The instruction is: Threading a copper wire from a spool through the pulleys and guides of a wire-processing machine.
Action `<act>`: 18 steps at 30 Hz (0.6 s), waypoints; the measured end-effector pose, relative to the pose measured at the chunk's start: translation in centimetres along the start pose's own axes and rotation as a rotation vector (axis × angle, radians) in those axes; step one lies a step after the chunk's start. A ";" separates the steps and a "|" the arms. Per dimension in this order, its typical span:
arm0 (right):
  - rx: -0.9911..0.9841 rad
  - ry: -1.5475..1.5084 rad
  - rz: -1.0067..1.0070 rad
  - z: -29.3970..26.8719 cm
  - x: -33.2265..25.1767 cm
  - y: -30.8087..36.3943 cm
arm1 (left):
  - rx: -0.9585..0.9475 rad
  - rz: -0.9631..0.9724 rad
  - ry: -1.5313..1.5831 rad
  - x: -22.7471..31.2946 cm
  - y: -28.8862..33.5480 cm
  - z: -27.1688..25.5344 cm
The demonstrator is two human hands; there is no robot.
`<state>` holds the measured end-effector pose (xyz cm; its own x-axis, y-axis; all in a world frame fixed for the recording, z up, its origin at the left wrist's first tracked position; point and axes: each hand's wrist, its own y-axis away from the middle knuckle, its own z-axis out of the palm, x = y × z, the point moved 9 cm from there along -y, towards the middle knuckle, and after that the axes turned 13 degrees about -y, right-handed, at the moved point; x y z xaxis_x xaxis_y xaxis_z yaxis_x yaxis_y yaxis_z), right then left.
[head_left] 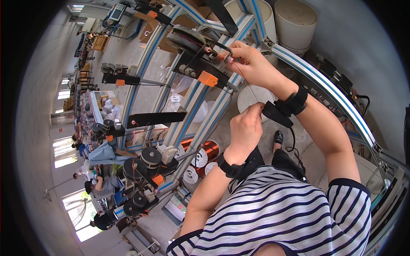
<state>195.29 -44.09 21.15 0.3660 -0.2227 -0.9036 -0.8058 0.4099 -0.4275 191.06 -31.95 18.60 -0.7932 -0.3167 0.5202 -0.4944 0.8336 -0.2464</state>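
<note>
A thin copper-coloured wire (246, 81) runs down from a pink eyelet (231, 59) on a black bracket. My left hand (246, 129) pinches the lower end of this wire between thumb and fingertips. Up at the bracket, my right hand (255, 65) has its fingers curled around the area of the eyelet; whether they grip the wire or the bracket is partly hidden. A black grooved wheel (186, 39) sits just left of the right hand, with an orange block (208, 78) below it. Both wrists wear black straps, and a black box (276, 114) hangs by the right one.
Aluminium rails with blue strips (320, 70) frame the work area. Spools of copper wire (210, 150) stand on the floor below left. White drums (295, 23) are at the top right. More black pulley sets (150, 158) line the left; other people (104, 186) work farther off.
</note>
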 end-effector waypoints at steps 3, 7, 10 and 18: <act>0.021 -0.239 0.153 0.0 1.0 0.2 | -0.008 -0.004 -0.004 0.0 0.0 0.0; 0.063 -0.283 0.140 -0.5 1.3 0.4 | 0.002 -0.002 0.001 0.0 0.0 0.0; 0.103 -0.464 0.183 -1.5 1.3 1.2 | -0.005 -0.010 -0.007 -0.1 0.1 0.1; 0.010 0.234 -0.164 0.1 -3.3 1.0 | -0.013 -0.039 0.050 0.0 0.0 0.3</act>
<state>193.32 -42.82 23.70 0.3731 -0.4842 -0.7914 -0.7397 0.3596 -0.5688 190.93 -32.06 18.30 -0.7543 -0.3266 0.5695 -0.5201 0.8267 -0.2147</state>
